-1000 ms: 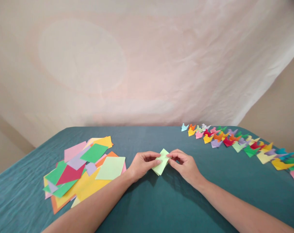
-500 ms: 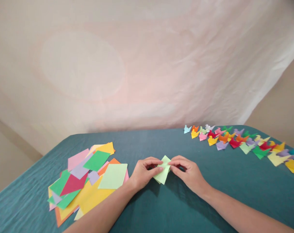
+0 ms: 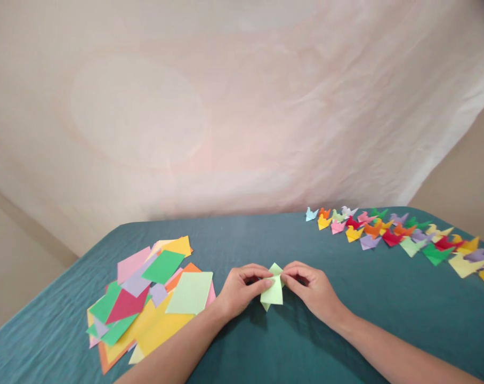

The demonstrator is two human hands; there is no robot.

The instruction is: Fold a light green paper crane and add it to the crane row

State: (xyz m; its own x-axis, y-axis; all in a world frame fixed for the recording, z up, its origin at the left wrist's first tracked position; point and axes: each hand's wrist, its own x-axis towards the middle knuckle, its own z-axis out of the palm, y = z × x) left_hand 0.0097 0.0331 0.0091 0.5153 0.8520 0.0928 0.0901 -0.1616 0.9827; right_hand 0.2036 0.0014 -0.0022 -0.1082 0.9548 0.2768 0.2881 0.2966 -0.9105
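With my left hand (image 3: 245, 292) and right hand (image 3: 314, 287), I pinch opposite sides of a folded pale-green origami paper (image 3: 273, 294) over the teal tablecloth (image 3: 250, 352).

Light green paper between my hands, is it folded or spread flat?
Folded: the light green paper shows flaps jutting at different angles between the left hand and the right hand.

Indoors, a makeshift paper-craft spot; whether home or studio, cannot tell. Pale pinkish sheet (image 3: 242, 117) hangs as backdrop across upper frame, plain beige wall (image 3: 474, 176) at right edge. Teal cloth-covered table (image 3: 234, 240) below: loose coloured papers (image 3: 158, 325) lower left, folded paper birds (image 3: 393, 238) ranked at right.
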